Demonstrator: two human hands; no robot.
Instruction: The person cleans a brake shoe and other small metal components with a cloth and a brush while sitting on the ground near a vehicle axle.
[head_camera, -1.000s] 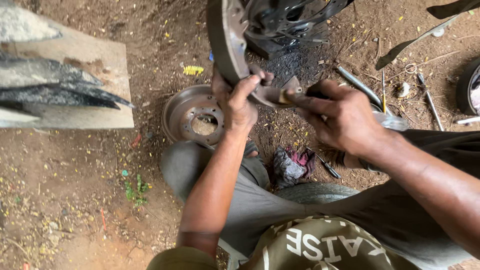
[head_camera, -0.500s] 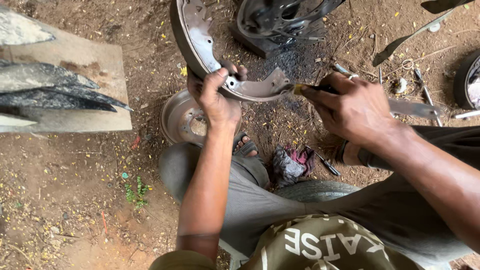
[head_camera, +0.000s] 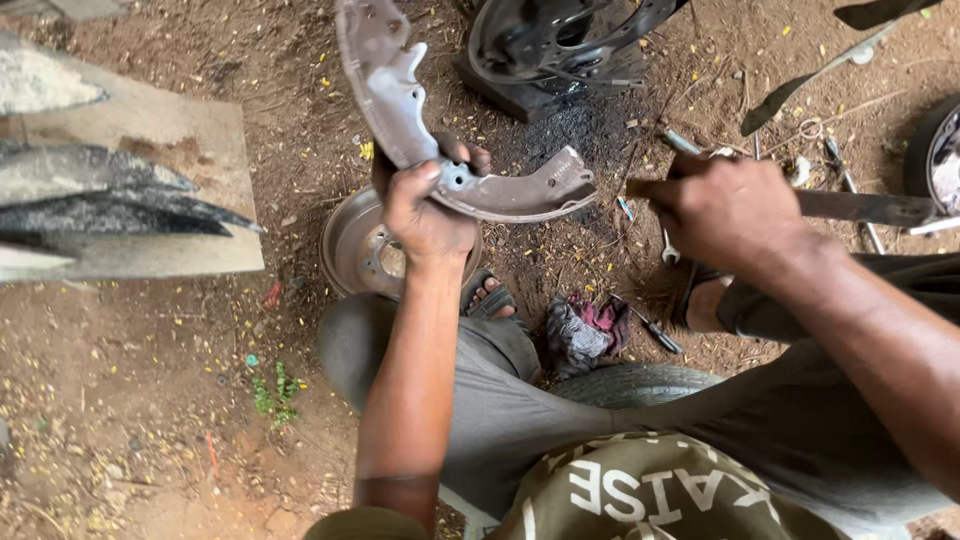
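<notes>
My left hand (head_camera: 425, 205) grips a curved, rusty grey brake shoe (head_camera: 400, 95) near its middle and holds it up above the dirt ground. My right hand (head_camera: 725, 210) is closed round a long flat metal tool (head_camera: 865, 208). Its dark tip points left and sits just off the shoe's right end (head_camera: 575, 180), with a small gap between them. Below my left hand a round brake drum (head_camera: 350, 240) lies on the ground.
A dark wheel hub assembly (head_camera: 560, 40) stands at the top. Loose rods and tools (head_camera: 850, 180) lie at the right. A crumpled rag (head_camera: 585, 330) and a small screwdriver (head_camera: 655, 335) lie by my sandalled foot (head_camera: 490, 295). A concrete slab (head_camera: 160, 180) sits at the left.
The brake shoe has turned from edge-on to show its inner face and shifted left. My right hand has drawn the tool back to the right, off the shoe's end.
</notes>
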